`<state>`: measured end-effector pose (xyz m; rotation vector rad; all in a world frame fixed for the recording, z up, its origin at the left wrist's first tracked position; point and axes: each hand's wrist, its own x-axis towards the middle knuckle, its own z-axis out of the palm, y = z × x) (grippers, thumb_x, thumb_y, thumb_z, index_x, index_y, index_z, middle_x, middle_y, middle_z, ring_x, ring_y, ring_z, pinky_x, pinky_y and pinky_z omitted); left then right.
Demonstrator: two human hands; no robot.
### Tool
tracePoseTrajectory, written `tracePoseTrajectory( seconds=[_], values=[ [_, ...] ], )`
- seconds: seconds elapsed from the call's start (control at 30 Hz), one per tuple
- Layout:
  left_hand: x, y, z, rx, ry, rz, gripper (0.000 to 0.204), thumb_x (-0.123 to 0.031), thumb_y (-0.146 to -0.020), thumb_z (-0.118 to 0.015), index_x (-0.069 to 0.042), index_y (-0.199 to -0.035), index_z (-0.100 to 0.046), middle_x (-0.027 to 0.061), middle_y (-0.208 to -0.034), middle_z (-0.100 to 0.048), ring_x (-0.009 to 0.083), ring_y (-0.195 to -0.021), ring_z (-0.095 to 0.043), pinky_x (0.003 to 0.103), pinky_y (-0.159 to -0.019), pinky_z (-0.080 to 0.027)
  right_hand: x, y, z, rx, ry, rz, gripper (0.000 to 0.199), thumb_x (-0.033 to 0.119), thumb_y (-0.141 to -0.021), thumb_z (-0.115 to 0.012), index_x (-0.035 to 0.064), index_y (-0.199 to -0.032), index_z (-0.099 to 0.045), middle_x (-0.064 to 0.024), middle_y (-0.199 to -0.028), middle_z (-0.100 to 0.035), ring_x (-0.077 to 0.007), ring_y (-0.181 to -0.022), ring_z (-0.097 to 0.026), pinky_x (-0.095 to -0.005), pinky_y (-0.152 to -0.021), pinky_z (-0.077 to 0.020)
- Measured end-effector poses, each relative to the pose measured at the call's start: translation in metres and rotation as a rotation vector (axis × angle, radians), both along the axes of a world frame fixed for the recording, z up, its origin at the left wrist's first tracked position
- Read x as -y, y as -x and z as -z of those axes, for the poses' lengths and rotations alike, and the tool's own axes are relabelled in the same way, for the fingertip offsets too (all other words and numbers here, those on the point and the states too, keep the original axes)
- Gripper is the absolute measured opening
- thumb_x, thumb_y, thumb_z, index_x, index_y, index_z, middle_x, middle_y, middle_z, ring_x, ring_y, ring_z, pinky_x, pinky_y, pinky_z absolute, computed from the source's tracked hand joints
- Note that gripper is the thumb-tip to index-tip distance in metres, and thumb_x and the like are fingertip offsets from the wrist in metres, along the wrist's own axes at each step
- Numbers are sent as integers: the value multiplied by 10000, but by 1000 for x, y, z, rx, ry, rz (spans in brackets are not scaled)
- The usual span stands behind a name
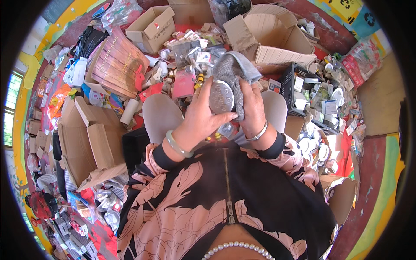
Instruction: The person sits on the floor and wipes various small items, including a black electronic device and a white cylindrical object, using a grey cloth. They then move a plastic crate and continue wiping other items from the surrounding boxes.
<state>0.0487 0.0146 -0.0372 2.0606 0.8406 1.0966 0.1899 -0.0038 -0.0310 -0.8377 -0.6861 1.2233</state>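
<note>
Between my hands, above my lap, is a round LED spotlight [221, 97] with a silvery face and several small lenses. My left hand [197, 110] is wrapped round its left side, the thumb reaching across below the face. A grey, fuzzy cloth [236, 67] drapes over the far side of the lamp and down its right side. My right hand [254, 108] grips this cloth against the lamp; part of its fingers is hidden. Below the hands, a small clear plastic piece [226, 130] shows near my lap.
An open cardboard box [281, 50] stands far right, a smaller one [151, 30] far left, and another [99, 138] near left. A black crate [286, 80] of lamps and small boxes sits right. Beyond my knees lies a heap of lamp parts with a pink box [183, 84].
</note>
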Motion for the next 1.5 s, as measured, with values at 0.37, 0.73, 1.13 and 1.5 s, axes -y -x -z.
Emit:
tracePoseTrajectory(
  seconds=[0.37,0.73,1.13,1.5],
  values=[
    [12,13,7,-141,-46,165,824,-177,-631,-772,-7,-1297,-318,162,-1190,-438,272,-1098,-477,354,-885,-430,-22,-47,44,-373,182,-262,272,202,-907,-467,-7,-1069,-530,-103,-938,-625,-199,-837,-620,-302,-725,-515],
    [17,14,16,-202,-151,75,726,-93,-627,-718,40,-1243,-356,255,-1174,-410,414,-1093,-435,412,-915,-395,19,-10,9,29,67,-354,395,231,-876,-532,-17,-1178,-483,-81,-1072,-572,-141,-980,-538,-271,-834,-449],
    [-7,18,38,-422,-399,213,766,-35,-620,-715,11,-1287,-341,258,-1253,-381,420,-1126,-418,437,-938,-382,19,-14,36,-499,205,-229,227,131,-854,-512,-4,-1029,-561,-105,-928,-625,-194,-754,-623,-322,-658,-526],
    [4,-33,37,259,622,355,732,-251,-791,-672,9,-1335,-257,100,-1251,-418,193,-1170,-394,323,-990,-306,23,-21,62,-14,-191,60,409,143,-862,-516,20,-1242,-432,-50,-1107,-551,-117,-996,-513,-262,-866,-423]
  ],
)
